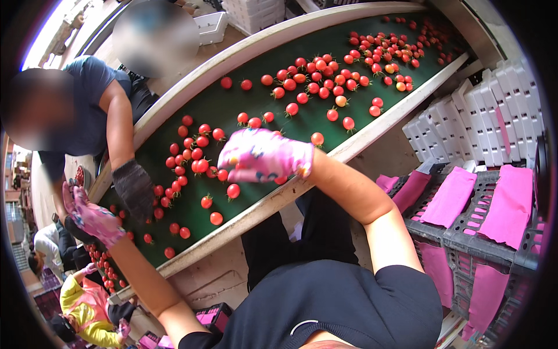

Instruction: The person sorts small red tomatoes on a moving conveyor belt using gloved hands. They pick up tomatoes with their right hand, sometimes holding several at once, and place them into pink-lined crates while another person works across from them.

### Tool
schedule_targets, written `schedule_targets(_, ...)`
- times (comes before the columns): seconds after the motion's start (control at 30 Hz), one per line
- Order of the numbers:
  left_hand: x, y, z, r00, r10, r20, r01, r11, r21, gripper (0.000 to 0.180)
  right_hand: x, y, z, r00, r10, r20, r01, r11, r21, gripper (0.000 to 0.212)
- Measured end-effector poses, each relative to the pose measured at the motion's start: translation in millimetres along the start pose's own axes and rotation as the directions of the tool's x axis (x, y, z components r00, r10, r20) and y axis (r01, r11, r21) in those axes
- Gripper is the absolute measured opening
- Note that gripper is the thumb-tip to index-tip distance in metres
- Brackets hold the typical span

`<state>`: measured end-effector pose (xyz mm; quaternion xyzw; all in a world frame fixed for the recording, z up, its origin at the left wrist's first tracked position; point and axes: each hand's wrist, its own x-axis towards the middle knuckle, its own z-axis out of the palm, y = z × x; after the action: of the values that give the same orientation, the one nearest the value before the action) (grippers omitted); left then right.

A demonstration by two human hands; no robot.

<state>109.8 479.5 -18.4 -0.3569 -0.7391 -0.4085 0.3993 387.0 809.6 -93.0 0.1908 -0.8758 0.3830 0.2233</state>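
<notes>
Cherry tomatoes (200,166), mostly red with green stems, lie scattered over a green conveyor belt (256,203). My right hand (264,156), in a pink patterned glove, hovers low over the belt's middle among them. Its fingers curl inward, and whatever they may hold is hidden beneath. At the left, my left hand (93,215) wears a similar glove and reaches past the lower end of the belt. Its fingers are stretched out and apart, with nothing visible in them. Close beside it, a co-worker's dark-gloved hand (135,189) hangs over the tomatoes.
Pale rails (279,200) edge the belt. To my right stand stacked white plastic trays (476,119) and black crates (465,235) draped with pink sheets (450,198). A co-worker (87,110) leans in from the far left; another person in yellow (90,305) is farther down.
</notes>
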Motion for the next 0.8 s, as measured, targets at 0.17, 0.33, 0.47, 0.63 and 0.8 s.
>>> schedule_targets(0.17,-54.3,146.7,31.6,0.961,-0.269,0.066,0.276,0.909,-0.313,0.034,-24.4,20.7,-85.2,0.869,0.459,-0.185,-0.422,0.493,-0.761,0.049)
schedule_targets(0.33,-77.1,199.1,96.3,0.930,-0.142,0.338,0.318,0.773,-0.550,0.036,-43.4,38.4,-84.6,0.733,0.643,-0.220,-0.533,0.343,-0.774,0.075)
schedule_targets(0.47,-91.2,202.6,96.7,0.885,0.076,0.459,0.141,0.897,-0.418,0.039,-25.0,4.6,-32.5,0.909,0.417,0.008,-0.276,0.617,-0.737,0.067)
schedule_targets(0.63,-87.9,203.2,96.4,0.886,0.080,0.456,0.131,0.902,-0.412,0.038,-38.6,-31.6,-20.6,0.938,0.258,0.232,-0.163,0.918,-0.361,0.059)
schedule_targets(0.8,-81.3,199.3,94.1,0.908,0.057,0.414,0.081,0.948,-0.309,0.032,-62.5,-20.4,-86.2,0.944,0.285,-0.167,-0.324,0.706,-0.630,0.050)
